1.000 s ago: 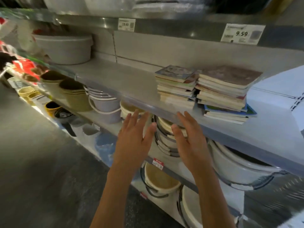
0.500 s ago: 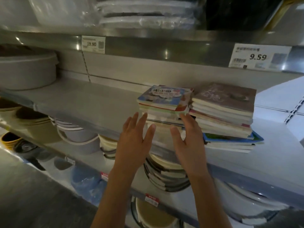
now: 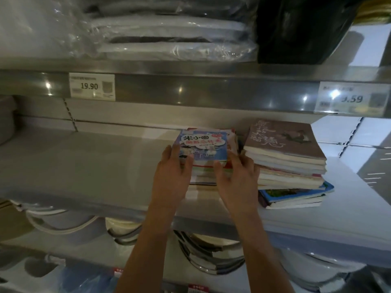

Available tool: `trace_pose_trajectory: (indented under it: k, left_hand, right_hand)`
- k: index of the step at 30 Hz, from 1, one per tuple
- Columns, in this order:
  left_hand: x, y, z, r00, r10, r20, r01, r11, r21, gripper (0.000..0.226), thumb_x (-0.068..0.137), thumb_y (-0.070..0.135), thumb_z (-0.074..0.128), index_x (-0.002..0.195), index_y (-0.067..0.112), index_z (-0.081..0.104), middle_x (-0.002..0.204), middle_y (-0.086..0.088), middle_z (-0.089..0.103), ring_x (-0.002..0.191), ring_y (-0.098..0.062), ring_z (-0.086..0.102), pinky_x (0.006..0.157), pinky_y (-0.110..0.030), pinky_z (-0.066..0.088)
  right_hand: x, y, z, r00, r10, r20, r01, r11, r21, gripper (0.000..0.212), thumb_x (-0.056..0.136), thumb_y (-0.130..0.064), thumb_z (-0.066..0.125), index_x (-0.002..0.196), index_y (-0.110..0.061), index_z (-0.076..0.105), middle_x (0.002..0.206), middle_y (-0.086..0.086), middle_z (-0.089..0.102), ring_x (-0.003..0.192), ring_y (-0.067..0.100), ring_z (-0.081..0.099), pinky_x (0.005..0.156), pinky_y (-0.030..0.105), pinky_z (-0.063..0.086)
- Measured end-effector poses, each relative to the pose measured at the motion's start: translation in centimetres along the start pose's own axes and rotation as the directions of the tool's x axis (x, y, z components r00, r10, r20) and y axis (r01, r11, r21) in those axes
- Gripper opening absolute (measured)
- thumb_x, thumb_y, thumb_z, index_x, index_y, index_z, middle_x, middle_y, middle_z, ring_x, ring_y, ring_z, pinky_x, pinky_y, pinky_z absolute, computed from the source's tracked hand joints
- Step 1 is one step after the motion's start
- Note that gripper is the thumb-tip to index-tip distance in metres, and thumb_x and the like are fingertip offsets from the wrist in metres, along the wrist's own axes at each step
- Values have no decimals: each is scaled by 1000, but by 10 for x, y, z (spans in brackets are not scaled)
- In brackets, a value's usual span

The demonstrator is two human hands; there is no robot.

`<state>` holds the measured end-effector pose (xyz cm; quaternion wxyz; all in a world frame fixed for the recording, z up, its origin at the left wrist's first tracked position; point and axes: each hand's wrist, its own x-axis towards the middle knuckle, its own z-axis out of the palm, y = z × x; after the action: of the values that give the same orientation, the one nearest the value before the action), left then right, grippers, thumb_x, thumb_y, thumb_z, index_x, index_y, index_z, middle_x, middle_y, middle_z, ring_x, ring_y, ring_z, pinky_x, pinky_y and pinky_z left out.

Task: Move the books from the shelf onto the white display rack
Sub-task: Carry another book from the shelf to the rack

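Nearest the camera: two bare forearms reach up from the bottom edge, over stacked basins (image 3: 203,256) on the lower shelf. Left hand (image 3: 171,178) sits on the left side of the smaller book stack (image 3: 206,163), fingers up against its near-left corner and thumb laid on the top cover. Right hand (image 3: 237,178) is on the stack's right side, thumb across the front edge, fingers wrapped into the gap btwn the two stacks. So both grips are clamped on that same stack, tho how many books they've got is hard to tell, the edges are blurred. Stack rests on the grey shelf (image 3: 84,166), approx mid-frame, blue cartoon cover (image 3: 203,146) on top. Just beside it on the right: a taller book pile (image 3: 289,166) w/ a mauve cover uppermost. Further back, upper shelf rail carries a price tag reading 19.90 (image 3: 92,86) on the left, another tag (image 3: 352,99) at right, partly glared out. Above that, plastic-wrapped goods (image 3: 173,32).
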<state>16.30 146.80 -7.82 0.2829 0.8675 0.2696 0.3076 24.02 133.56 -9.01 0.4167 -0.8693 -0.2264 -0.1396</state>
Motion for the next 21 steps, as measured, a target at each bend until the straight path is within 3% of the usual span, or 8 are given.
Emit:
trace_pose_trajectory:
  k: [5,10,16,18,21]
  left_hand:
    - [6,-5,5,998,62,-2,-63,998,-17,40,103,37,46,139,19,52,150,-6,34,98,-18,63,82,-21,42]
    - [6,-10,10,994,106,-42,-107,994,-34,37,102,36,49,130,17,60,151,-10,33,96,-26,68,82,-30,52]
    - [-1,-6,3,996,85,-38,-87,995,-57,35,100,35,54,126,15,65,154,-10,34,95,-21,70,81,-17,39]
    - [-9,-8,-4,994,95,-52,-98,994,-56,34,99,35,57,125,16,67,154,-11,37,89,-19,71,79,-16,40]
    - [-25,-13,-16,986,144,-83,-148,988,-51,35,94,38,63,119,15,71,146,-12,47,88,-20,71,76,-17,42]
  right_hand:
    - [-3,-10,16,994,51,-94,-62,991,-115,72,88,-71,34,144,-27,48,142,15,45,127,40,39,96,44,41]
    - [-5,-20,20,991,102,-82,-115,978,-176,59,95,-57,48,148,-31,41,147,15,34,129,39,30,95,47,43]
    - [-13,-25,19,990,56,-132,-76,985,-152,51,95,-47,55,140,-22,54,139,16,48,119,38,39,87,36,38]
    - [-23,-28,16,987,38,-153,-59,989,-136,52,93,-49,52,136,-21,57,134,15,53,116,37,42,87,34,35]
    - [-43,-35,9,980,68,-185,-84,993,-83,49,92,-44,62,134,-19,60,136,14,52,120,37,39,88,36,36]
